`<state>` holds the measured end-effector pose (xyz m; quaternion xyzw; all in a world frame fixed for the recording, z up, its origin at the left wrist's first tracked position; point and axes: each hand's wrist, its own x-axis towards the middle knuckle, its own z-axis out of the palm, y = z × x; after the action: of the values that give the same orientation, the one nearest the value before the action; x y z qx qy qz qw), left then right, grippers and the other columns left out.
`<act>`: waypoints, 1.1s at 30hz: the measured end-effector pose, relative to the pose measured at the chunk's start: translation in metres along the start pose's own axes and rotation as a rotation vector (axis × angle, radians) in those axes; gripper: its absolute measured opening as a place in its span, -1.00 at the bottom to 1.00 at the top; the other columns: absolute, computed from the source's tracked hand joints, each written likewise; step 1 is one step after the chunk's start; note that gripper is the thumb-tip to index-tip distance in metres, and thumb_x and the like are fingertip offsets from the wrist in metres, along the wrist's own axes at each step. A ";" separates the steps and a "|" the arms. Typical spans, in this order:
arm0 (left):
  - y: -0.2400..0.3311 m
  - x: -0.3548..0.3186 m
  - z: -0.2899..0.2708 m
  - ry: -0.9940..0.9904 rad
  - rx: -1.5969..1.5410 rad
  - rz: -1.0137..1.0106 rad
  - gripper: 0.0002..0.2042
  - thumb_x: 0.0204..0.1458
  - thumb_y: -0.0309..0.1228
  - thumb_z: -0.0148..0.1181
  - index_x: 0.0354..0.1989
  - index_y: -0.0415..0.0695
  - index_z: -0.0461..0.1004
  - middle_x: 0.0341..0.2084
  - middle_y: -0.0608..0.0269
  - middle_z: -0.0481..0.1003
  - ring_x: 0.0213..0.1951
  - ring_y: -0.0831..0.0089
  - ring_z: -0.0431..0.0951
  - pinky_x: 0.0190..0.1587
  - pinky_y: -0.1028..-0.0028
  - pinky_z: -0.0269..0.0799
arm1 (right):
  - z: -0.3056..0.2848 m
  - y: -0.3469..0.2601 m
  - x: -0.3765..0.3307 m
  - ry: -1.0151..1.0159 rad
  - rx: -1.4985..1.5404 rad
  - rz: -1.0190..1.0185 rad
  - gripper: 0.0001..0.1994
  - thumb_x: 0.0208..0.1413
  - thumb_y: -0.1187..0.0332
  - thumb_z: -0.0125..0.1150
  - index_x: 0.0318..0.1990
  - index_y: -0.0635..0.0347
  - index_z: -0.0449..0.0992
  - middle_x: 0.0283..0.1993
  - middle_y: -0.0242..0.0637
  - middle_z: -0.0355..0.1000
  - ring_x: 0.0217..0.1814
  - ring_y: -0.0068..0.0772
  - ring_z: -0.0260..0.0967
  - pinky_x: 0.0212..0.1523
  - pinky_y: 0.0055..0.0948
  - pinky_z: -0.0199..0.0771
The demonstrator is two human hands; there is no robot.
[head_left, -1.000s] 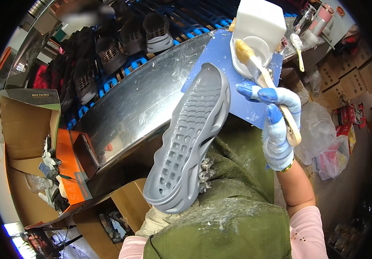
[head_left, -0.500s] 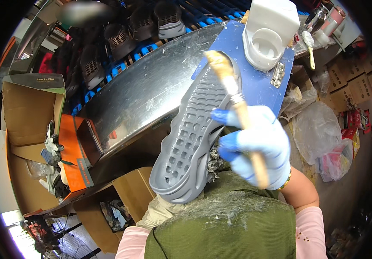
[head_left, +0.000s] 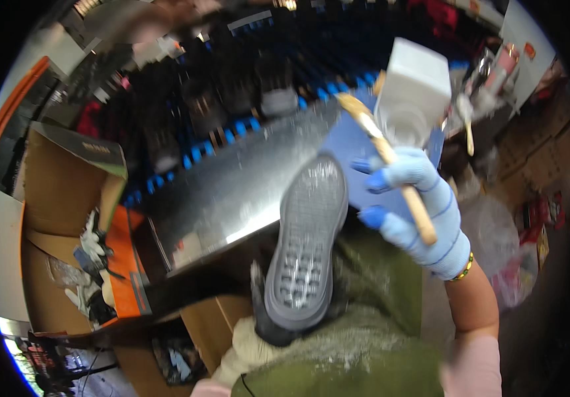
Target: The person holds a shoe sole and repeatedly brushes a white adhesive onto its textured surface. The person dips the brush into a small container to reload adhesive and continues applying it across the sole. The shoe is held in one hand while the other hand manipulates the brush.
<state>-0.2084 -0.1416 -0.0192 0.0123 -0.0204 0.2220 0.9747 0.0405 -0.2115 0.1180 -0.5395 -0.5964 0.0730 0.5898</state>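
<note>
A grey shoe sole [head_left: 307, 248] is held lengthwise in front of me, its hollow, ribbed inner side facing up and shining wet. Underneath its near end is my left hand [head_left: 273, 333] in a dark glove, closed around the sole; most of its fingers are hidden. My right hand [head_left: 424, 205], in a light blue glove with darker fingertips, grips the wooden handle of a paintbrush [head_left: 419, 215]. The brush's bristles point up and away, apart from the sole, over the blue board [head_left: 351, 155] near a white plastic container [head_left: 414, 83].
A metal-topped bench [head_left: 232, 178] runs across ahead, with a rack of dark shoes [head_left: 238, 86] beyond it. An open cardboard box [head_left: 66, 198] holding gloves stands at left. Another brush [head_left: 467, 122] lies at the far right. Plastic bags [head_left: 496, 231] lie on the floor at right.
The brush has come up off the sole and moved right. The sole has turned straighter and its far end has come nearer me. My dark-gloved left hand now shows. The whole view has shifted.
</note>
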 end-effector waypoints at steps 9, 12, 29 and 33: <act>0.021 -0.005 0.021 0.314 -0.231 -0.126 -0.37 0.40 -0.03 -0.16 0.37 -0.38 0.19 0.12 -0.39 0.42 0.07 -0.22 0.56 0.07 -0.19 0.60 | -0.114 0.118 0.129 0.290 0.091 0.370 -0.54 0.42 -0.04 0.04 0.14 0.15 0.56 -0.08 -0.30 0.62 -0.19 -0.62 0.50 -0.08 -0.55 0.55; 0.033 0.008 0.017 0.310 -0.323 -0.205 -0.38 0.41 -0.03 -0.20 0.42 -0.32 0.14 0.21 -0.35 0.36 0.13 -0.24 0.52 0.16 -0.18 0.55 | -0.139 0.149 0.153 0.373 0.082 0.446 -0.57 0.42 -0.05 0.05 0.06 0.10 0.62 -0.12 -0.38 0.61 -0.25 -0.70 0.46 -0.10 -0.60 0.55; 0.064 0.413 0.285 -0.388 0.704 0.110 -0.06 0.22 0.31 -0.03 0.55 -0.10 -0.17 0.35 -0.31 0.18 0.18 -0.01 0.51 -0.02 0.28 0.63 | -0.131 0.146 0.163 0.390 0.308 0.332 -0.71 0.27 0.25 0.29 -0.02 0.26 0.69 -0.17 -0.27 0.65 -0.27 -0.59 0.54 -0.13 -0.55 0.60; 0.037 0.400 0.172 -0.209 1.460 0.283 -0.21 0.24 0.07 0.20 0.50 -0.15 0.10 0.35 -0.04 0.30 0.23 0.14 0.46 0.25 0.19 0.41 | -0.150 0.157 0.144 0.339 0.208 0.274 -0.62 0.41 0.12 0.11 0.09 0.25 0.59 0.12 -0.23 0.58 -0.10 -0.54 0.53 0.01 -0.49 0.58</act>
<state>0.1302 0.0587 0.1710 0.6741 0.0384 0.3001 0.6738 0.2858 -0.1246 0.1386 -0.5564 -0.3991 0.1218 0.7185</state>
